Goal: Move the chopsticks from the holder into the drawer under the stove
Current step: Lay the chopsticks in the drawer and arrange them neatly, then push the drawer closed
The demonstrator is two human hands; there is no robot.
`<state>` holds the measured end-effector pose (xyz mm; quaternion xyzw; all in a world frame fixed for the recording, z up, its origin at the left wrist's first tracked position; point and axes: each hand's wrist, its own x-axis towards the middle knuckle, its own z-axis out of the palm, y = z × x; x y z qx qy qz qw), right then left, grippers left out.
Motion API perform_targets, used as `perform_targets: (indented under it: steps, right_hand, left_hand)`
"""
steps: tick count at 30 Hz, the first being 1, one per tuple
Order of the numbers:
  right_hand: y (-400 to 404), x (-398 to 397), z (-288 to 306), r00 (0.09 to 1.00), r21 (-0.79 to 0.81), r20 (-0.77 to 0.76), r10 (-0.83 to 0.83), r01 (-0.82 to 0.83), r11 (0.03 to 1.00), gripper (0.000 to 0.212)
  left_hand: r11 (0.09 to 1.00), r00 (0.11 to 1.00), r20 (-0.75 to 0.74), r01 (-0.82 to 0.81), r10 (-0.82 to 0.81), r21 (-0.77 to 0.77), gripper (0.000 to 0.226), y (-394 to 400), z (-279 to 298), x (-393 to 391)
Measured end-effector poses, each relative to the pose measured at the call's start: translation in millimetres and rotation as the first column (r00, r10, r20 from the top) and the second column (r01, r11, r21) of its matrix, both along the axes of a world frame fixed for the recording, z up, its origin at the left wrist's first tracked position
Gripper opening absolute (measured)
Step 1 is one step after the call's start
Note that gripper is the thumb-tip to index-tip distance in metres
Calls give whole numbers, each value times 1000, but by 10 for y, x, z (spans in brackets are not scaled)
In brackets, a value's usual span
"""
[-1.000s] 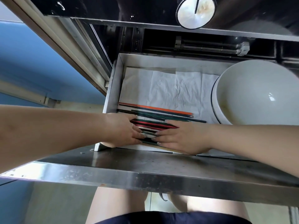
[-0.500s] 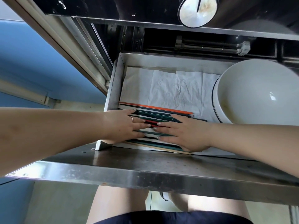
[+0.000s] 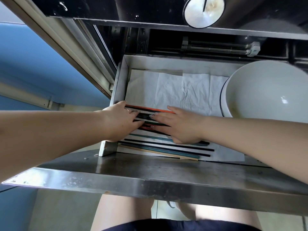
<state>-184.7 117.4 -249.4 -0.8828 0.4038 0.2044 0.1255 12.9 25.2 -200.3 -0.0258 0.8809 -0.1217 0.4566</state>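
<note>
The steel drawer (image 3: 120, 84) under the stove is pulled out, lined with white paper. Several coloured chopsticks (image 3: 166, 148) lie side by side across its front part: orange, black, teal, red and a plain wooden one. My left hand (image 3: 122, 122) rests flat on their left ends, fingers spread. Fingers apart, my right hand (image 3: 180, 125) presses flat on the middle of the row and covers some sticks. Neither hand grips a stick. The holder is out of sight.
A large white bowl (image 3: 265, 92) fills the right side of the drawer. The drawer's steel front panel (image 3: 150, 179) juts toward me below the hands. Above is the black stove front with a round knob (image 3: 204, 10). A blue wall (image 3: 33, 67) lies left.
Both hands have slid from the front of the drawer toward the back over the row. Several chopsticks near the front that they covered now lie exposed and spread out.
</note>
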Motion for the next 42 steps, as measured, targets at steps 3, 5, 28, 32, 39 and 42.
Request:
perform_targets:
  steps: [3,5,28,32,39,42]
  right_hand:
    - [-9,13,70,999,-41,43,33,-31,999,60]
    - [47,-79,86,998,-25,36,42,-41,999,56]
    - [540,-308,1192,428,439,456,-780,654,616,45]
    - [807,-240,1721,-129,727,448,-884,628,277,50]
    - [1359,65,2275,-762,989,-143,-632,-90,-116,36]
    - [1587,237,2274,-762,930,-368,-533,-292,-224,28]
  left_hand:
    - [998,999,-29,39,-37,45,65,35,-12,-35]
    - [997,998,-30,48,-46,67,63,41,-18,-57]
    - [59,14,-64,-616,998,785,35,251,1107,-98]
    - [-450,-468,343,-135,814,883,25,659,1623,-72]
    - [-799,-612,771,368,177,476,27,1286,1932,145]
    - [-883,-658,753,342,19,322,22,1506,1894,170]
